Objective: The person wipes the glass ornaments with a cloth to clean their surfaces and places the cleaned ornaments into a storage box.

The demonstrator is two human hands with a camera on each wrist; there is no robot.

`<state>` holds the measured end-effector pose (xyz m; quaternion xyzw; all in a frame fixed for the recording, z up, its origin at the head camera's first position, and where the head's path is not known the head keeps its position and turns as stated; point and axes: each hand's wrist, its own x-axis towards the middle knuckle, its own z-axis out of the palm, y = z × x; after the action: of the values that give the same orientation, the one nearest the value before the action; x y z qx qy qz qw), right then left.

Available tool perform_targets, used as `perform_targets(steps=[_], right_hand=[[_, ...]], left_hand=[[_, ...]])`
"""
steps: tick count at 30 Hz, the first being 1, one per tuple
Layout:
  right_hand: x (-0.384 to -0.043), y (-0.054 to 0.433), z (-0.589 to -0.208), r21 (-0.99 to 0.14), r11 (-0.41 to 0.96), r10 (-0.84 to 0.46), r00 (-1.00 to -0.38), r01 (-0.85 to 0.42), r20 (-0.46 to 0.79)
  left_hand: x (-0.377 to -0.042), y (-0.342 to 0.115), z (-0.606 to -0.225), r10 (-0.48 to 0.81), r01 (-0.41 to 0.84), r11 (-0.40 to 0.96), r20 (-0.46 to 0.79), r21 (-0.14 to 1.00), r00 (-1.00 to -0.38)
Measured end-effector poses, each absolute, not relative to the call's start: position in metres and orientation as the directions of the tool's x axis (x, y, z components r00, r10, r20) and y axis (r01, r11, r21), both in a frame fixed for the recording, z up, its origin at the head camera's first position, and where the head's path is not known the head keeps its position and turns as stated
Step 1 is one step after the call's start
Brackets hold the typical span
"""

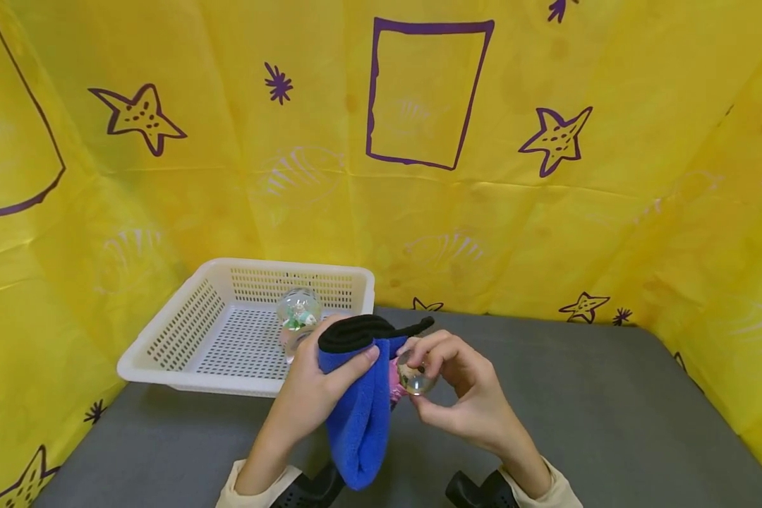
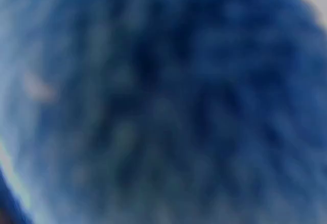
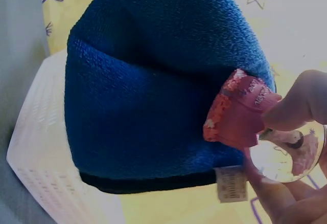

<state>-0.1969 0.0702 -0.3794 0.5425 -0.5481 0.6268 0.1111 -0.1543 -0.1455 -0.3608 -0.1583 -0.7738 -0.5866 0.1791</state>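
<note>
My left hand [image 1: 320,381] grips a folded blue towel [image 1: 358,423] with black edging, thumb across its front. In the left wrist view the blue pile fills nearly everything, blurred. With fingers and thumb, my right hand [image 1: 460,384] holds a small snow globe [image 1: 415,375] by its clear ball. Its pink base [image 3: 237,109] points toward the towel and lies against or just in front of the blue cloth; I cannot tell if they touch. A small figure shows inside the ball in the right wrist view.
A white perforated plastic basket [image 1: 159,356] stands behind and left of my hands. Inside it is another snow globe [image 1: 299,307], with a further clear round piece partly hidden by my left hand. The grey table [image 1: 584,416] meets a yellow patterned cloth backdrop [image 1: 521,247].
</note>
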Motion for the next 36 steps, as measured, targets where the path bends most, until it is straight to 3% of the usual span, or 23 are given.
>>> perform_targets(steps=[6, 11, 15, 18, 23, 28, 32, 36], right_hand=[[-0.2023, 0.0718, -0.3788, -0.607, -0.443, -0.372, -0.481, -0.660, 0.794], [-0.2035, 0.0720, -0.3783, -0.663, -0.447, -0.351, -0.564, -0.600, 0.747], [-0.2035, 0.0721, -0.3790, -0.692, -0.455, -0.380, -0.581, -0.560, 0.720], [-0.2039, 0.0722, -0.3802, -0.712, -0.488, -0.420, -0.580, -0.504, 0.698], [-0.2041, 0.0741, -0.3796, -0.718, -0.490, -0.428, -0.581, -0.495, 0.693], [-0.2041, 0.0753, -0.3795, -0.646, -0.531, -0.392, -0.516, -0.549, 0.761], [-0.2059, 0.0740, -0.3797, -0.570, -0.563, -0.349, -0.453, -0.598, 0.820], [-0.2054, 0.0715, -0.3805, -0.599, -0.580, -0.367, -0.479, -0.552, 0.797]], left_hand=[[-0.1528, -0.1474, -0.3608, 0.075, 0.621, 0.214, 0.622, 0.754, -0.780], [-0.1503, -0.1452, -0.3594, 0.056, 0.635, 0.202, 0.638, 0.746, -0.768], [-0.1498, -0.1451, -0.3595, 0.022, 0.660, 0.186, 0.669, 0.728, -0.743], [-0.1486, -0.1459, -0.3602, 0.075, 0.680, 0.161, 0.678, 0.716, -0.731], [-0.1466, -0.1434, -0.3583, 0.118, 0.588, 0.175, 0.576, 0.790, -0.809], [-0.1472, -0.1433, -0.3575, 0.101, 0.433, 0.174, 0.421, 0.884, -0.901], [-0.1474, -0.1447, -0.3566, 0.145, 0.363, 0.168, 0.342, 0.916, -0.929], [-0.1468, -0.1453, -0.3586, 0.137, 0.407, 0.188, 0.387, 0.894, -0.912]])
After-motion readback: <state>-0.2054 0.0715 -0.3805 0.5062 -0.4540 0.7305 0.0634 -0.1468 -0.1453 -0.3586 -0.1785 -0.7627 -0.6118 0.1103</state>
